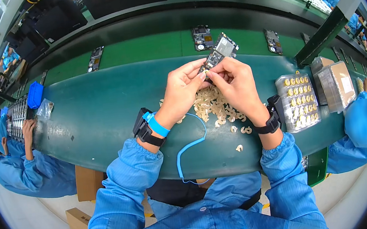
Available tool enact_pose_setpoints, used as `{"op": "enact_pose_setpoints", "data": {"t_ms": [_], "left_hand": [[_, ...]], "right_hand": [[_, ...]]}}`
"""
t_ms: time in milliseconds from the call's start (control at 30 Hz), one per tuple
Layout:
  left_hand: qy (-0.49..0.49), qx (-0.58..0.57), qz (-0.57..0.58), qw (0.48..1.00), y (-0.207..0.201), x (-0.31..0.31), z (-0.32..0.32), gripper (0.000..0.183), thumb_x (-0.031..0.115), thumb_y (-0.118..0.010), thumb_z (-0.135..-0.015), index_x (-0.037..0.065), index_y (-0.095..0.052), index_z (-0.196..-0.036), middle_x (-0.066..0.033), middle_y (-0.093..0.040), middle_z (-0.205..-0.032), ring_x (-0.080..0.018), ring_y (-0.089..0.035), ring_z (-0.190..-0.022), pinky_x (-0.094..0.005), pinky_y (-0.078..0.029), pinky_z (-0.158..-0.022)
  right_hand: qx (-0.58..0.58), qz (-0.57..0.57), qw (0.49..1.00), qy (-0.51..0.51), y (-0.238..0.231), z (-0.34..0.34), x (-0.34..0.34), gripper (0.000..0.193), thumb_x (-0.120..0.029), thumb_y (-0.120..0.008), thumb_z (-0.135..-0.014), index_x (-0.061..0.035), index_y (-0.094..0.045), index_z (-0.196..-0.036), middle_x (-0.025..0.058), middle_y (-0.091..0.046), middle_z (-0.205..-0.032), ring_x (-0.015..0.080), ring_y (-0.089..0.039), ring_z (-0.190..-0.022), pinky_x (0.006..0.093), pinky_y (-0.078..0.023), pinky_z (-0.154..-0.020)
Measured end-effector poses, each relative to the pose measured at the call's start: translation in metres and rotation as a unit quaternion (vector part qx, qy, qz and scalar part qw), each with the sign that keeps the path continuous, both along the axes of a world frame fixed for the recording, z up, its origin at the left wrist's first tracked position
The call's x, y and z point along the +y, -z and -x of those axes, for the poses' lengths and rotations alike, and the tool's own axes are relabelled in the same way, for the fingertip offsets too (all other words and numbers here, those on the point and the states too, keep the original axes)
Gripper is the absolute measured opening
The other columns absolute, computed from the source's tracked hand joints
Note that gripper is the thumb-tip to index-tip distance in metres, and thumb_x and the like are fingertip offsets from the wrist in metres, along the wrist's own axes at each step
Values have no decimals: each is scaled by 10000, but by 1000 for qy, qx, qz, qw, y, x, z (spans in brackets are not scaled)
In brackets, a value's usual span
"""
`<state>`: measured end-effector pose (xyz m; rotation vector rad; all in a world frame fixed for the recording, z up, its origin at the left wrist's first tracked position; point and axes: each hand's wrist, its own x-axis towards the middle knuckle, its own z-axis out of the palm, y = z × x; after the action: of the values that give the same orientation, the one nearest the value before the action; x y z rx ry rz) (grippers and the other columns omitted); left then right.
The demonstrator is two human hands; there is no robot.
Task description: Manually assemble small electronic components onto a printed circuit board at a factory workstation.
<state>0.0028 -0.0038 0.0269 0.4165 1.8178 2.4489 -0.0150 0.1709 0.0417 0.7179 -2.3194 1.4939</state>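
Observation:
A dark circuit board [226,46] with a silver metal shield is held tilted above the green work surface. My left hand [180,91] closes on its lower end with thumb and fingers. My right hand [239,85] is closed in a pinch at the same end, thumb tip close to my left thumb. A tiny pale yellowish spot shows between the fingertips; what the right fingers pinch is mostly hidden. Beneath both hands spreads a pile of small cream-coloured, notched round pieces [214,106], a few lying loose nearer me. A blue coiled cord [179,155] trails below my left wrist.
Several circuit boards [202,37] lie on the green conveyor belt [140,51] beyond. At right are a clear tray of yellowish round parts [299,101], plastic-wrapped boxes [338,85] and a metal post [326,35]. A blue bin [35,95] stands left. Co-workers sit at both sides.

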Motion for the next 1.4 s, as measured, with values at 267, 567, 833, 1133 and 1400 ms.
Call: {"op": "enact_pose_setpoints", "data": {"t_ms": [267,567,833,1133,1400], "left_hand": [[-12,4,-1,1000,4,1,1,406,-22,-503,-1039,-108,-470,-1434,-216,-617,-1355,-246,-642,-1205,-378,-579,-1022],[-35,10,-7,999,4,-4,1,399,-3,-515,-1039,-96,-490,-1426,-187,-640,-1327,-215,-661,-1163,-344,-589,-990],[-30,-10,-24,999,5,-2,2,387,-13,-522,-1028,-83,-517,-1408,-175,-658,-1299,-199,-676,-1134,-304,-610,-934],[-38,-2,-64,997,12,0,3,389,-25,-539,-1013,-85,-529,-1397,-179,-661,-1298,-207,-676,-1134,-308,-604,-931],[-19,29,-50,998,20,-3,14,355,-36,-556,-991,-70,-578,-1344,-135,-709,-1206,-153,-685,-1077,-273,-589,-880]], "right_hand": [[3,34,999,18,8,2,-3,79,-23,-766,-850,42,-724,-867,92,-649,-760,130,-615,-602,270,-484,-559],[79,6,997,-13,0,-3,-7,67,1,-748,-850,33,-726,-905,80,-622,-773,147,-578,-561,292,-455,-527],[102,-40,993,-38,-3,0,3,95,22,-729,-833,28,-724,-928,85,-613,-776,164,-566,-546,304,-452,-519],[127,-50,990,-31,3,3,1,122,30,-733,-822,23,-730,-944,82,-613,-770,161,-572,-560,299,-453,-520],[78,-50,996,8,9,12,5,89,7,-728,-888,5,-743,-976,34,-665,-828,61,-581,-635,226,-465,-578]]}}
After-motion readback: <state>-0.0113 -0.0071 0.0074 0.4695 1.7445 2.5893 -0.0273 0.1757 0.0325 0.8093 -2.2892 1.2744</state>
